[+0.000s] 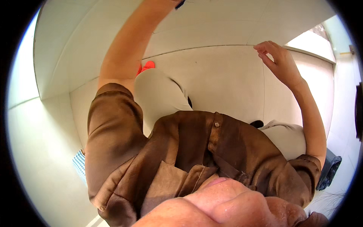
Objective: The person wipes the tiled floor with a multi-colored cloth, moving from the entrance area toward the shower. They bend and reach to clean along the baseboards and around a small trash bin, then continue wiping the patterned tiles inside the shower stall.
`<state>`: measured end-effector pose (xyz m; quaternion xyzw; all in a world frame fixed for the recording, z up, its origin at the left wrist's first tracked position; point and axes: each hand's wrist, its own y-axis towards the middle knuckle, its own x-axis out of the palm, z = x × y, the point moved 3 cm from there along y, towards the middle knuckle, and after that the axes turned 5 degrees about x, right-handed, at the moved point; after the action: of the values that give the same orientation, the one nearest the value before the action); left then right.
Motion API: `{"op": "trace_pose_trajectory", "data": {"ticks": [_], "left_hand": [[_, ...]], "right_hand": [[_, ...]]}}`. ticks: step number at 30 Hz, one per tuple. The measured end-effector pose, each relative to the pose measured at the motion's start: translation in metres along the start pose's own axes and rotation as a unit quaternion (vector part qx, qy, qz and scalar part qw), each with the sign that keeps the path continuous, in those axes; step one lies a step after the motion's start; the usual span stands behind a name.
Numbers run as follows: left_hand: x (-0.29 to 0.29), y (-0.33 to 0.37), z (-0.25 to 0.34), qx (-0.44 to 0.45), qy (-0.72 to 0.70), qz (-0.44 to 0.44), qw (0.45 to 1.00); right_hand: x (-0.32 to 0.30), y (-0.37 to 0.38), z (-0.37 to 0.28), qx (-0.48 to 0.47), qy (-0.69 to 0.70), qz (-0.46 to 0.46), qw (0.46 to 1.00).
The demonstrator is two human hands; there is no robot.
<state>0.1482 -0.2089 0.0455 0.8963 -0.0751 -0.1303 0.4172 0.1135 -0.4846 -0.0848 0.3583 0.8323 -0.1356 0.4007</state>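
Observation:
My left arm [130, 41] stretches up and forward, and the hand itself is cut off by the top edge of the picture. A small dark blue thing [180, 5] shows beside the wrist there; too little of it is seen to tell its kind or whether the hand holds it. My right hand [279, 60] is raised out to the right over the pale floor. Its fingers are loosely curved, with the thumb apart from them, and nothing shows between them.
Large pale floor tiles [227, 81] lie below me. A pale panel or wall [211, 22] spans the front. A red shoe [148, 65] shows past my left knee. A blue-and-white patterned thing [79, 162] is behind my left side; a dark bag-like thing [329, 172] is behind my right elbow.

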Motion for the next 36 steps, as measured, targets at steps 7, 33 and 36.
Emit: {"op": "trace_pose_trajectory", "data": {"ticks": [7, 33, 36], "left_hand": [[0.000, -0.260, 0.137, 0.409, -0.165, -0.406, 0.800], [-0.037, -0.427, 0.141, 0.537, -0.236, -0.644, 0.491], [-0.025, -0.374, 0.129, 0.497, -0.248, -0.612, 0.563]], "right_hand": [[0.007, -0.003, 0.002, -0.009, 0.013, 0.000, 1.000], [-0.012, -0.072, -0.031, 0.016, -0.042, -0.219, 0.975], [-0.018, -0.069, -0.029, 0.024, -0.037, -0.196, 0.980]]}}
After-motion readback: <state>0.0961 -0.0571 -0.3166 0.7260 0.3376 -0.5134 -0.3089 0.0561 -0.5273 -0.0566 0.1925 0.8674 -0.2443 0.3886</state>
